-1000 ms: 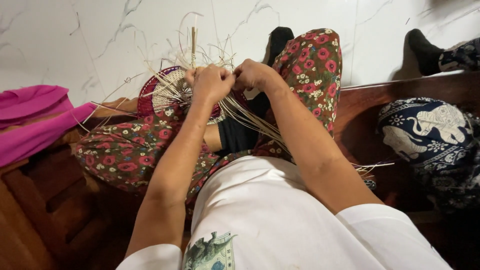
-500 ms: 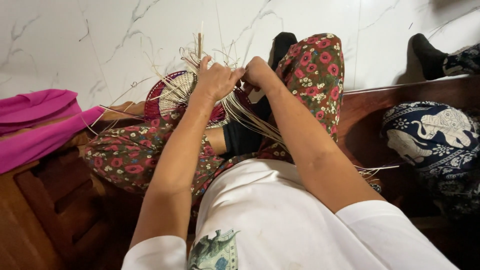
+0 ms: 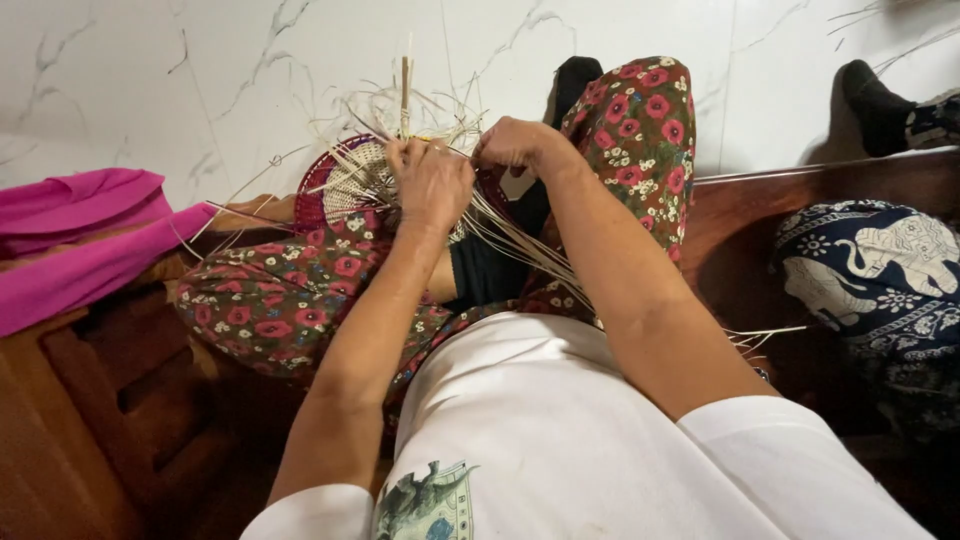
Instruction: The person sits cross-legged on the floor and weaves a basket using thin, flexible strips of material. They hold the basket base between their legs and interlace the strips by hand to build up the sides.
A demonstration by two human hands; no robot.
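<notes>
A white marble floor [image 3: 250,70] lies beyond a dark wooden bench [image 3: 100,400], where the person sits in flowered trousers [image 3: 280,300] with a pink cloth [image 3: 80,240] to one side and an elephant-print cushion [image 3: 880,280] to the other. The round woven piece [image 3: 350,185], red-rimmed and pale at the middle, rests on the knee. The left hand [image 3: 432,185] lies curled over it, pressing the strips down; the right hand [image 3: 515,145] is pinched closed on loose straw strips [image 3: 530,250]. The weaving looks mid-round; threading the next strip calls for a steady, tight pull.
</notes>
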